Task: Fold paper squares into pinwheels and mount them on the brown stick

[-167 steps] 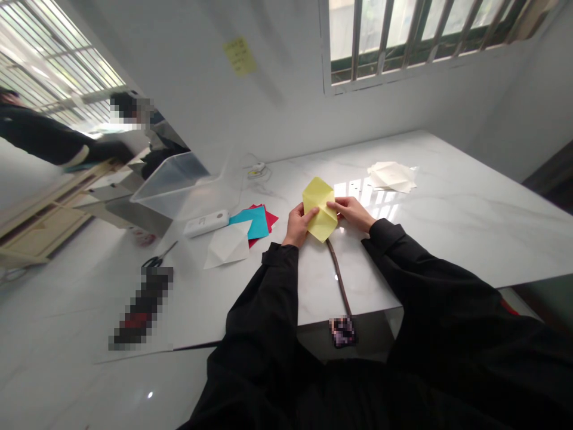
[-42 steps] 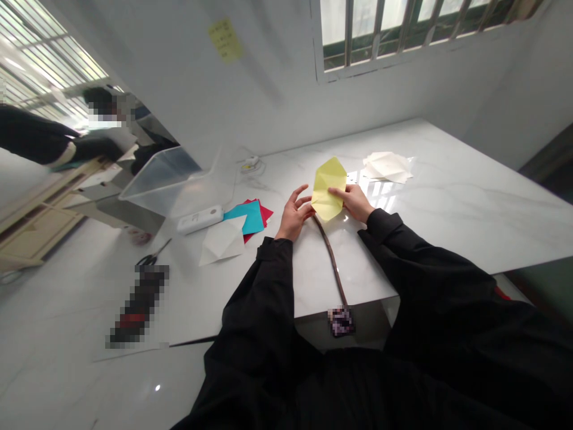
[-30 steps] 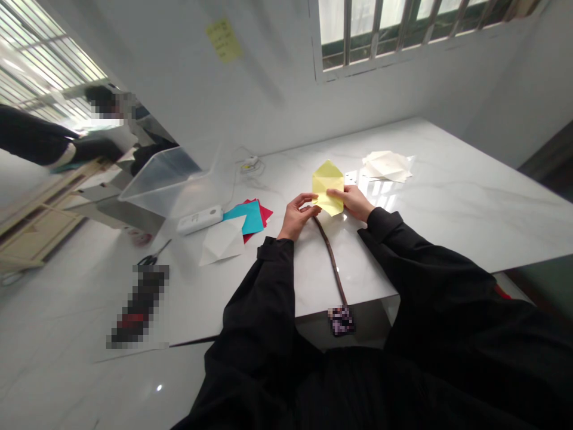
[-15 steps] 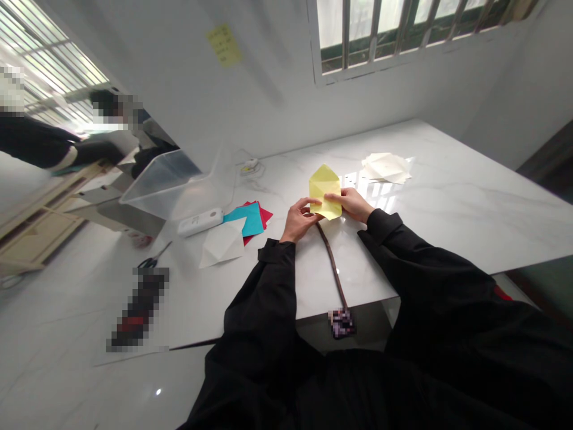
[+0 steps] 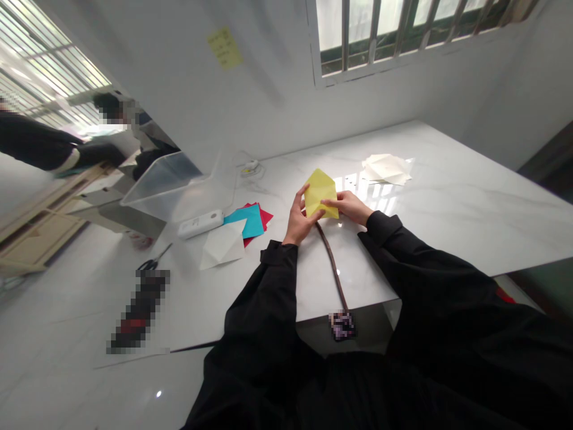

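A folded piece of yellow paper (image 5: 319,186), with a pointed top like an envelope, is held up over the table between both hands. My left hand (image 5: 301,220) grips its left side, thumb across the front near the lower edge and fingers along the left side. On the right, my right hand (image 5: 350,206) pinches the lower right part, its thumb or finger lying on the front. Beneath the paper a dark brown strap (image 5: 332,263) runs down past the table's front edge to a blurred-out item.
Left of my hands lie blue paper (image 5: 250,221), red paper (image 5: 267,218), white paper (image 5: 224,245), a white device (image 5: 200,224), scissors (image 5: 150,263) and a clear plastic bin (image 5: 165,185). A stack of cream paper (image 5: 385,168) lies at back right. People sit at far left.
The yellow paper has tilted to the left and shifted slightly left. My left fingers have moved up along its left side, and the left thumb now lies lower on the front.
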Action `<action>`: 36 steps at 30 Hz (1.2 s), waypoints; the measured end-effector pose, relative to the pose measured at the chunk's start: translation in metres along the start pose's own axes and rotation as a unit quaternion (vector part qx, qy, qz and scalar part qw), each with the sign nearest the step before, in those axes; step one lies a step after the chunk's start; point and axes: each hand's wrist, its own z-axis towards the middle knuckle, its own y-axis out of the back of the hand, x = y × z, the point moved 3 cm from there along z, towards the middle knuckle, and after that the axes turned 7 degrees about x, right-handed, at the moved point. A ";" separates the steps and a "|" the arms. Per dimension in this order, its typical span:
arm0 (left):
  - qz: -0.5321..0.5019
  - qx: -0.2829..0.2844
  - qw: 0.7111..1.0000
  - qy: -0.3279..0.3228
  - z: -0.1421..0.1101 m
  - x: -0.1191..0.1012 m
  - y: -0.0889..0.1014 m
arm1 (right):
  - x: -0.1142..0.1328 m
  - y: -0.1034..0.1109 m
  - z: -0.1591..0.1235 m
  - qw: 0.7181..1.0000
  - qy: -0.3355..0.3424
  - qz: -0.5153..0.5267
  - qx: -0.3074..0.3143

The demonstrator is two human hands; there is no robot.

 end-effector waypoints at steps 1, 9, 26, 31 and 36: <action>-0.009 -0.003 1.000 0.004 0.000 0.001 0.000 | 0.000 0.000 0.000 1.000 0.000 -0.009 0.001; -0.041 -0.035 0.998 0.036 0.004 0.013 0.004 | 0.006 -0.006 -0.004 0.999 0.017 -0.032 0.010; -0.157 -0.120 0.977 0.081 0.006 0.017 0.013 | 0.006 -0.001 -0.003 0.994 0.023 -0.099 0.046; -0.154 -0.136 0.975 0.089 0.004 0.015 0.012 | 0.004 0.000 -0.002 0.991 0.026 -0.128 0.021; -0.153 -0.149 0.973 0.088 0.004 0.015 0.013 | 0.008 -0.002 -0.005 0.989 0.033 -0.146 0.021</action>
